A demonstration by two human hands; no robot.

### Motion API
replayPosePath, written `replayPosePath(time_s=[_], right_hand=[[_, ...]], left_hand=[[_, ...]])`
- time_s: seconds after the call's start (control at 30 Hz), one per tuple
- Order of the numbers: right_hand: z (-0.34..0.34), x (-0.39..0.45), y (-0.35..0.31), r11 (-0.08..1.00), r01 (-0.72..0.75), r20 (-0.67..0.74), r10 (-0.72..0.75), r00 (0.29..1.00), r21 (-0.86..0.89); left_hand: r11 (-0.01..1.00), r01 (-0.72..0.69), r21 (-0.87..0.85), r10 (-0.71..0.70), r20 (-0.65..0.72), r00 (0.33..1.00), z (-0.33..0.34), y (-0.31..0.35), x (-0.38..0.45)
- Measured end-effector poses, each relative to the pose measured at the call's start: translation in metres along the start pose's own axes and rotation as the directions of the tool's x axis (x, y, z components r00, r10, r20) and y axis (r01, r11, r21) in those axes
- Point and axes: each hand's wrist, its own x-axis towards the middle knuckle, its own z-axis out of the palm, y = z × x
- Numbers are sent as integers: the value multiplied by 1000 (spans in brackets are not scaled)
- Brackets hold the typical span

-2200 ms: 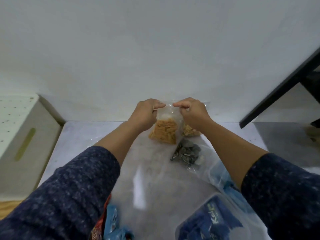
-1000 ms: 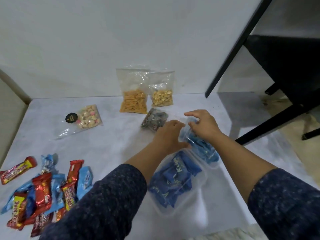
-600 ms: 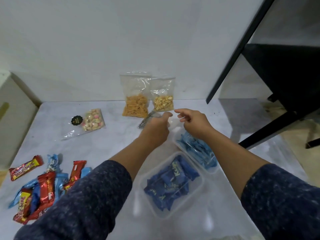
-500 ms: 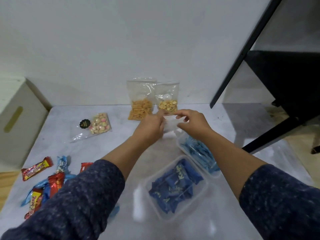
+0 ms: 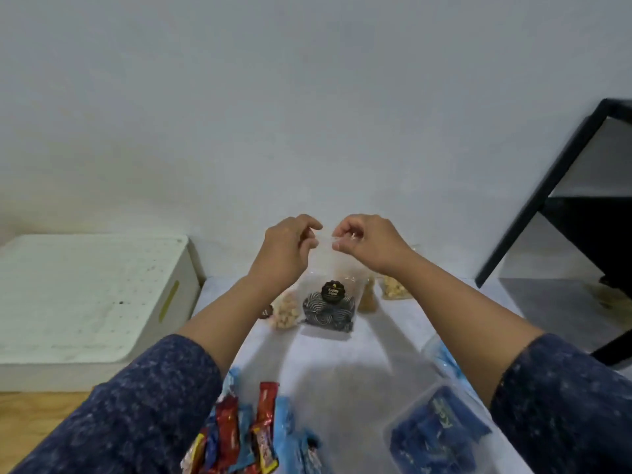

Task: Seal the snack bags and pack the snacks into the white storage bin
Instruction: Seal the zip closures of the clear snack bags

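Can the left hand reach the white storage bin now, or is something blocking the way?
Probably yes. The white storage bin stands just left of the table with nothing between, but the left hand is busy pinching the clear snack bag top.

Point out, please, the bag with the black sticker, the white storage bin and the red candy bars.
bag with the black sticker (image 5: pixel 329 314): head view, dark swirled contents.
white storage bin (image 5: pixel 85 289): head view, lid top.
red candy bars (image 5: pixel 227 431): head view, red wrapper.

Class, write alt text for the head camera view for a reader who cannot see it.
Both hands, left hand and right hand, pinch the top edge of a clear snack bag of dark swirled biscuits standing on a white table. A white storage bin sits left; candy bars lie nearer.
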Motion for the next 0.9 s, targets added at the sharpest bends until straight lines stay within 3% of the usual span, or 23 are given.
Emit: replayPosePath(time_s=[0.17,0.3,0.37,0.57,0.9], right_hand=[[7,22,-56,997,72,-33,-73,997,-30],[13,39,-83,990,97,-120,-108,987,-101],[19,45,-92,979,107,-174,-137,975,-173],[37,50,-95,968,125,-274,-184,944,-217],[43,53,-83,954,169,-162,-213,964,-249]], left_hand=[[994,-105,6,105,6,994,-63,-15,20],[966,-208,152,208,19,978,-96,-27,39],[945,-196,260,200,12,980,-102,-30,45],[933,-172,315,174,22,984,-99,-36,48],[945,-75,320,76,9,997,-88,-44,32]])
